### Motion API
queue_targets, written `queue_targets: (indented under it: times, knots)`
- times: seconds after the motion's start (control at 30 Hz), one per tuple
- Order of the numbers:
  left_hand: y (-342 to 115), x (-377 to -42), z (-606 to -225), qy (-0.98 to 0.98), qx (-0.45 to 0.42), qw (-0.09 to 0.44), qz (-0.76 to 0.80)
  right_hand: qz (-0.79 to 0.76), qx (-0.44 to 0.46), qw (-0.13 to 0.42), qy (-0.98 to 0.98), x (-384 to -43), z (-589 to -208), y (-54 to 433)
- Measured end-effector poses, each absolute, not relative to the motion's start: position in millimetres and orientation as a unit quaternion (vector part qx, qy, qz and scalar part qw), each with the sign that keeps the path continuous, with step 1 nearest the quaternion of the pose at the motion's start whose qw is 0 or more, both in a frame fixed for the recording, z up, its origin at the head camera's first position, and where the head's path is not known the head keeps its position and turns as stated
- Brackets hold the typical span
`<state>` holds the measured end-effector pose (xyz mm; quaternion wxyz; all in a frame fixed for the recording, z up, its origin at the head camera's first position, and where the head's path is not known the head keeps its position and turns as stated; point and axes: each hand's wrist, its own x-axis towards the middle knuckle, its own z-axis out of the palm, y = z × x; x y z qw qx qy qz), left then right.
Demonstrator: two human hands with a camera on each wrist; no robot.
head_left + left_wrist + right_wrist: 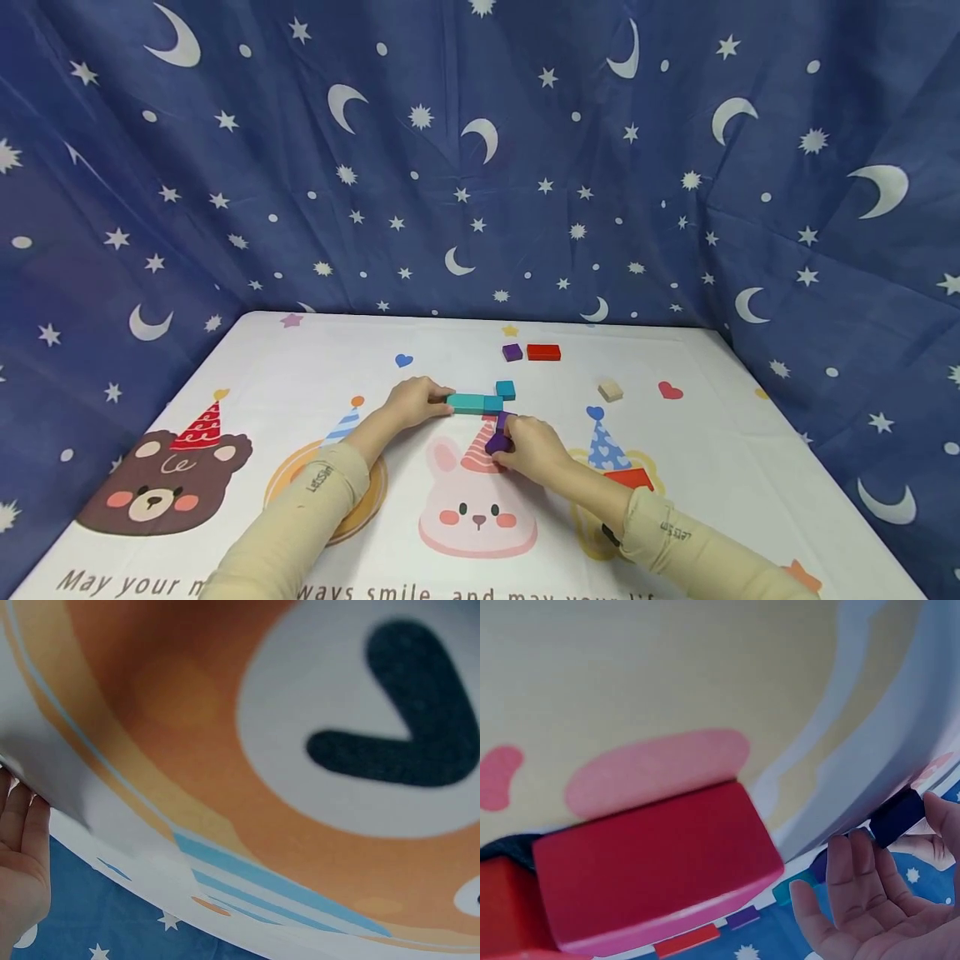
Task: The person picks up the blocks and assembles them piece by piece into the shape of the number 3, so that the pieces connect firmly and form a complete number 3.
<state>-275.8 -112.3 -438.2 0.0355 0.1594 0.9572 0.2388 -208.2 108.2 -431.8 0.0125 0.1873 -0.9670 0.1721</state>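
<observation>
In the head view my left hand (415,402) holds the left end of a long teal block (466,404) between thumb and finger. Its fingers (36,825) appear at the left edge of the left wrist view, where the block is hidden. Against the teal block's right end lies a small blue block (492,405); a blue cube (506,390) sits just behind it. My right hand (536,450) pinches a dark purple block (897,817) between thumb and fingertips. Beyond those fingers another purple block (506,420) stands close to the blue one.
Farther back lie a purple cube (512,352) and a red block (543,352). A beige block (611,390) is to the right. Under my right forearm sits a large red block (660,862) beside an orange-red one (510,907). A starry blue curtain (480,167) borders the printed tablecloth (712,467).
</observation>
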Motion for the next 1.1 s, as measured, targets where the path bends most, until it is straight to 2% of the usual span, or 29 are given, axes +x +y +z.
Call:
queue_targets:
  times: [1.1]
  knots:
    - [-111.8, -274.5, -436.4, 0.959, 0.162, 0.03, 0.231, 0.166, 0.202, 0.04, -0.964, -209.6, -436.7, 105.7]
